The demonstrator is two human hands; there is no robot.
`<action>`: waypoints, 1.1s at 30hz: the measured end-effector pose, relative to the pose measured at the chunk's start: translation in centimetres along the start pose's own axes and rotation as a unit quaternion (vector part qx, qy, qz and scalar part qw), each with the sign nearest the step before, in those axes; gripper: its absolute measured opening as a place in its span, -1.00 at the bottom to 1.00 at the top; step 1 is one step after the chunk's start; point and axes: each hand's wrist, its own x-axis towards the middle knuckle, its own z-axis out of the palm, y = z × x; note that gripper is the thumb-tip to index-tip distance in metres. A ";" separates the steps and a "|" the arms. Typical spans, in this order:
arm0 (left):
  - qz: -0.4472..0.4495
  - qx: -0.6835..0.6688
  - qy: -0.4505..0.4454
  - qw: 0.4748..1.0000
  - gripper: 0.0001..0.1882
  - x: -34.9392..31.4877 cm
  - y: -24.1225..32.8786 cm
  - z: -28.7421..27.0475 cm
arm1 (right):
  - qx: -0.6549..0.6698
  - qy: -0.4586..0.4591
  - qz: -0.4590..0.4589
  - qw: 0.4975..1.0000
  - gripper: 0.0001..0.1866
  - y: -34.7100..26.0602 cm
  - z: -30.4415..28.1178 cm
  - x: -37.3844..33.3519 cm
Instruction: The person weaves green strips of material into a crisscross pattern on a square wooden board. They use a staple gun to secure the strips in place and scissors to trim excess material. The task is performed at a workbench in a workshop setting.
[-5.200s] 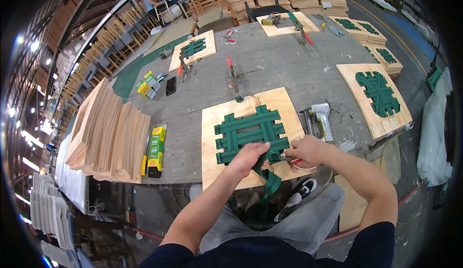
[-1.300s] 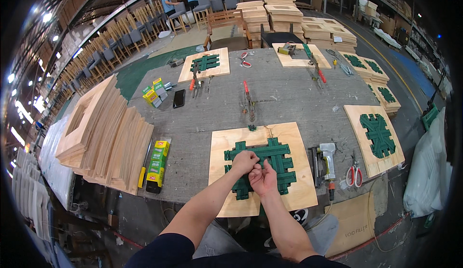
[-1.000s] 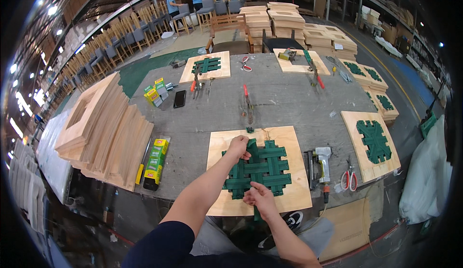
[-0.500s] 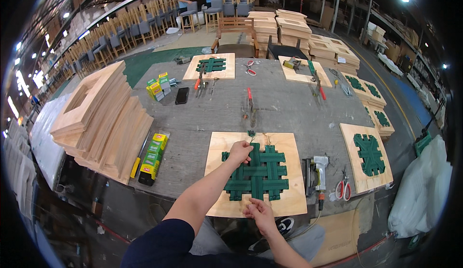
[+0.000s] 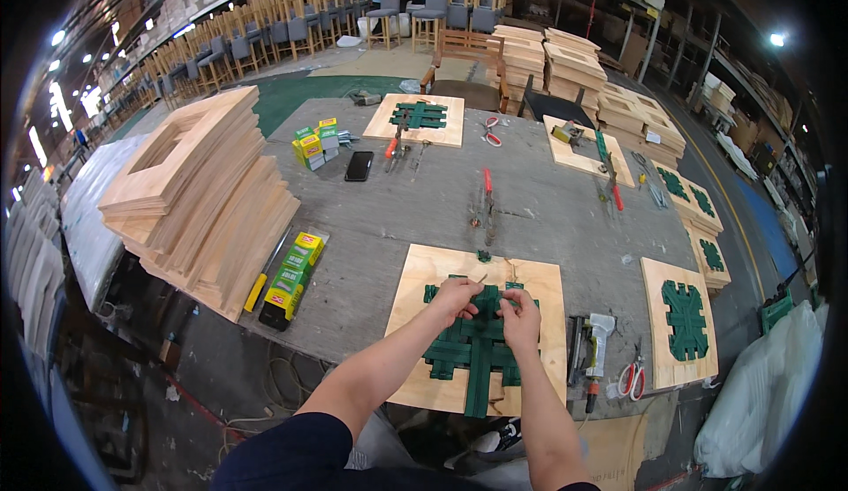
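A square plywood board [image 5: 541, 385] lies at the table's near edge, crossed by woven green webbing straps [image 5: 449, 350] on its middle. One lengthwise green strap [image 5: 478, 376] runs toward me over the weave, its near end at the board's near edge. Both hands meet at this strap's far end, which is lifted and bunched between them. My left hand [image 5: 459, 298] pinches it from the left, fingers curled. From the right, my right hand [image 5: 519, 316] closes its fingers on the same end. The exact grip is partly hidden by the fingers.
A staple gun [image 5: 600, 345] and red-handled scissors [image 5: 632, 381] lie right of the board, beside another webbed board [image 5: 685, 319]. At left stand stacked wooden frames [image 5: 203, 200] and a yellow-green box [image 5: 294, 279]. Red-handled pliers [image 5: 488, 192] and a phone [image 5: 359, 166] lie farther off.
My right hand has moved from the near edge up to the strap's far end, beside my left. The lengthwise strap has shifted toward me. The whole view has swung slightly left.
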 end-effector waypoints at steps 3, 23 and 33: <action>-0.002 0.009 0.007 1.000 -0.74 -0.6 0.1 0.0 | -0.038 -0.026 -0.010 0.999 -0.80 0.1 0.8 1.1; 0.393 0.376 0.123 0.830 -0.79 -3.9 -3.1 -0.4 | -0.174 -0.048 -0.139 0.974 -0.89 -1.0 0.2 0.3; 0.344 0.431 0.229 0.802 -0.78 -0.5 -2.2 -0.6 | -0.348 -0.113 -0.052 0.929 -0.88 0.9 2.5 6.5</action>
